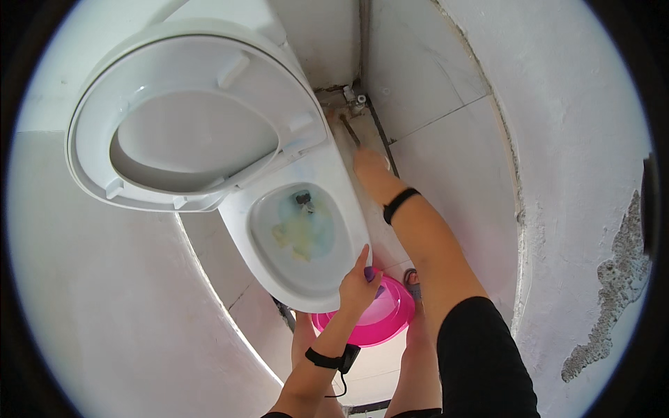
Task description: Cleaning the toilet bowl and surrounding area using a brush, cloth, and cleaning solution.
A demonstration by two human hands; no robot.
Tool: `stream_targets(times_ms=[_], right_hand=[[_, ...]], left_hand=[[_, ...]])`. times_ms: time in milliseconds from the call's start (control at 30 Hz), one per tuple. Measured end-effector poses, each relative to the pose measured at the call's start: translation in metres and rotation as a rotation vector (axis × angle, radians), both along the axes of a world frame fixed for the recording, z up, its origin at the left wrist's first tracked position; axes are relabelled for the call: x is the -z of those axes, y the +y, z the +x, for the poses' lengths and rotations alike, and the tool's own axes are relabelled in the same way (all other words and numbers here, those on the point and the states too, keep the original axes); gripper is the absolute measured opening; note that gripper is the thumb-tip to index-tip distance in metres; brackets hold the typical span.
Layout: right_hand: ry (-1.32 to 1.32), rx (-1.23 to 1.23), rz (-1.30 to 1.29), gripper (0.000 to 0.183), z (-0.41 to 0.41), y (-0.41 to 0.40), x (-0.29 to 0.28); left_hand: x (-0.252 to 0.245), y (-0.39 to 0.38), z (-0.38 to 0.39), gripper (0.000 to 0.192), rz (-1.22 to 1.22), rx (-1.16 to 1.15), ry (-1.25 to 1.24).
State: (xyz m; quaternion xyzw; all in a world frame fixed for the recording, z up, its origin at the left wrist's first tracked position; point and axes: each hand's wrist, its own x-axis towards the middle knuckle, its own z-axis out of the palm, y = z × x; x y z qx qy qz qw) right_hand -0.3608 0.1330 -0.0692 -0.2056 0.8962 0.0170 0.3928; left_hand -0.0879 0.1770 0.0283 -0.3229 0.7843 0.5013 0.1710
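Note:
A white toilet bowl (360,209) stands before me with its seat and lid (94,136) raised. Water, yellowish pieces and dark matter lie in the bowl. My left hand (358,285) is at the bowl's front right rim, closed on something purple (370,274), perhaps a cloth, just above a pink plastic basin (402,318). My right hand (373,164) reaches down to the floor strip between the toilet and the tiled wall. It grips a thin brown stick-like tool (351,131), whose far end points towards the floor near the valve. The fingers are blurred.
A water shut-off valve (355,99) sits in the back corner. The tiled wall (439,157) runs close along the right of the toilet, with a rough plaster edge above it. Another wall (130,292) is on the left. My sandalled foot (413,278) stands beside the basin.

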Motion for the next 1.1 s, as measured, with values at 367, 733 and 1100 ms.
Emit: stream_targets(times_ms=[367,733,1100], right_hand=[[0.018,-0.046,0.032,0.028,0.01,0.033,-0.04],[-0.03,0.211,0.04,0.028,-0.025,0.06,-0.036],[0.015,0.317,-0.031,0.038,0.056,0.127,0.006]], left_hand=[[0.006,-0.002,-0.005,0.069,-0.094,-0.01,0.032],[0.022,0.001,-0.027,0.063,-0.098,0.005,0.03],[0.032,-0.01,-0.035,0.059,-0.121,0.0,0.005]])
